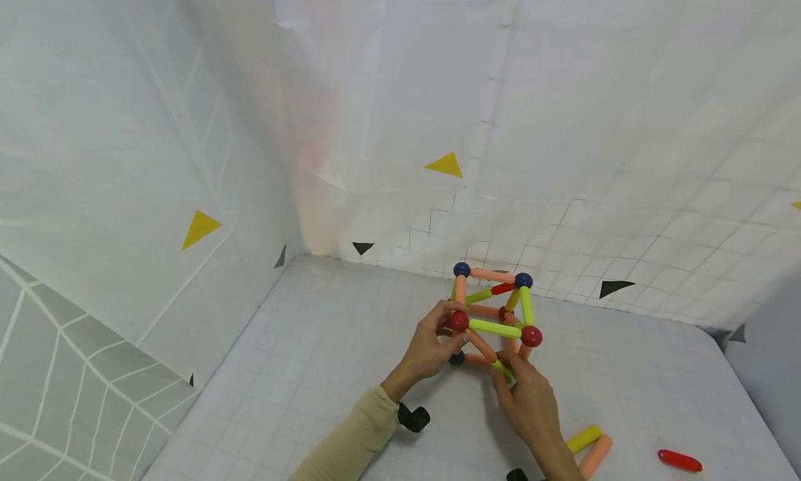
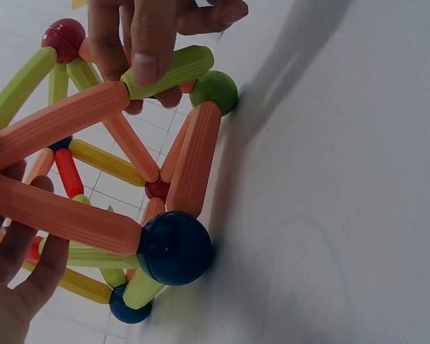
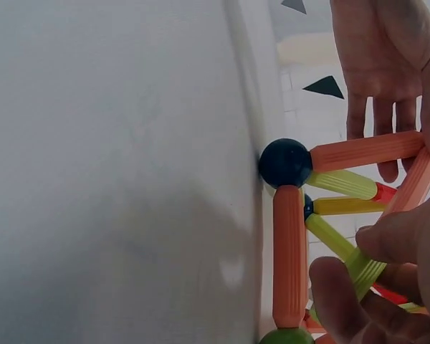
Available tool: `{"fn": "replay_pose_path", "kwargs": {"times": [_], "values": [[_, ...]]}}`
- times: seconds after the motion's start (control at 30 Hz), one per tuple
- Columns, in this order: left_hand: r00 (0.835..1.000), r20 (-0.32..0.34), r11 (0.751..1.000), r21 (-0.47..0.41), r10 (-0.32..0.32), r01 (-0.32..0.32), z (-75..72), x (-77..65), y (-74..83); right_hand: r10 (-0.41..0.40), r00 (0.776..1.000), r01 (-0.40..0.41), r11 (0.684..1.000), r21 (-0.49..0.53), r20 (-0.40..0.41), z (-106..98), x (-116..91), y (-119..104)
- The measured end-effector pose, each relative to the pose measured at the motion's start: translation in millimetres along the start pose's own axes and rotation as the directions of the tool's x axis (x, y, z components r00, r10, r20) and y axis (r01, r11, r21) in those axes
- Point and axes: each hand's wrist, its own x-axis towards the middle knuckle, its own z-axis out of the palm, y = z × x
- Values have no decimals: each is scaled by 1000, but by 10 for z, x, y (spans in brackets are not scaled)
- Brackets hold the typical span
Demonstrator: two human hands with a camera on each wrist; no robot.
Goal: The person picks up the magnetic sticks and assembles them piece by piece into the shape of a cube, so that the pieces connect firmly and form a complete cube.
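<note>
A box-shaped frame of magnetic rods and balls stands on the table, with a red ball and a second red ball at its upper front corners. My left hand grips the frame's left front corner, fingers behind an orange upright rod. Its thumb is at the upper end of a slanting orange rod. End to end with that rod is a yellow-green rod, which my right hand pinches between thumb and fingers. The yellow-green rod's free end points toward a green ball at the lower front corner.
Near the front lie a loose yellow rod, an orange rod and, farther right, a red rod. A black curved piece is beside my left sleeve. Behind the frame rises a white wall with grid lines.
</note>
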Motion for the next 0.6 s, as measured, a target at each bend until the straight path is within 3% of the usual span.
{"fn": "replay_pose_path", "kwargs": {"times": [0.37,0.6], "values": [[1000,0,1000,-5,3,-3,5,-2,4,101,992,-99,995,-24,72,-68,-32,-35],[1000,5,1000,-6,0,0,1,-12,2,145,988,-147,988,53,48,-201,-76,-17]]}}
